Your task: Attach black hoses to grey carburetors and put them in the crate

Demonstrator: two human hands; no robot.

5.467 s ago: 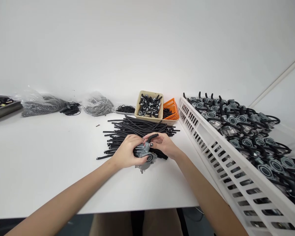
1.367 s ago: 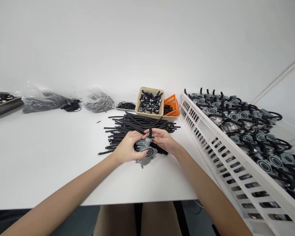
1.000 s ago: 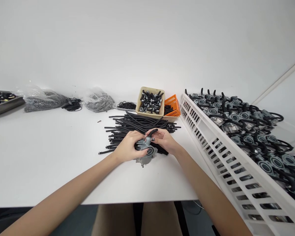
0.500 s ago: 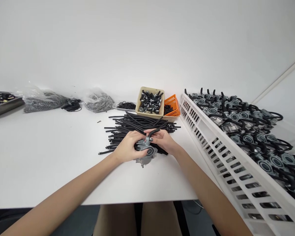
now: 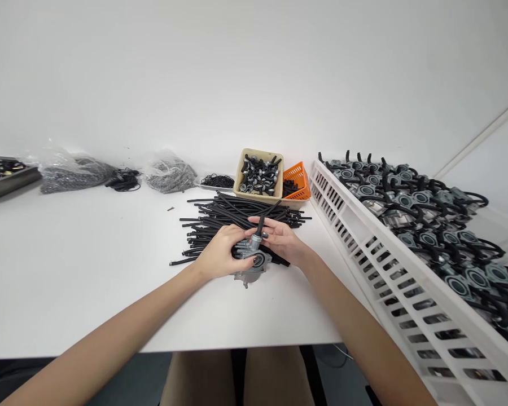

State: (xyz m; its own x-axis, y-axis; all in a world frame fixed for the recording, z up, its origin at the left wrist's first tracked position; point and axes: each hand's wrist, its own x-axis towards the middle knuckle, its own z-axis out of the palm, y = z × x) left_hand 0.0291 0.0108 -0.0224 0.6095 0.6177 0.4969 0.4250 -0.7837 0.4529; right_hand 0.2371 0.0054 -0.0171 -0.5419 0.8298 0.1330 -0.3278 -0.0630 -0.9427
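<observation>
A grey metal carburetor [image 5: 250, 275] is in the grip of my left hand [image 5: 220, 254], thumb across its near face and fingers round its far side. It is held just above the table, in front of a pile of black rubber hoses [image 5: 232, 211]. From its top rises a metal cap with a black rubber boot [image 5: 259, 225], now nearly upright. My right hand [image 5: 283, 242] closes round this cap, with the thumb at the base of the boot and the fingers behind it. Part of the carburetor is hidden by my left hand.
Behind the hoses stand a beige bin [image 5: 236, 189] of similar caps and an orange basket [image 5: 303, 180] with small black parts. A white crate [image 5: 364, 242] filled with carburetors takes up the right. Plastic bags [image 5: 76, 172] and a metal tray [image 5: 12, 183] line the back left.
The black boot has swung from leaning right to nearly upright. My right hand's fingers have shifted around the cap; my left hand and the carburetor have stayed put.
</observation>
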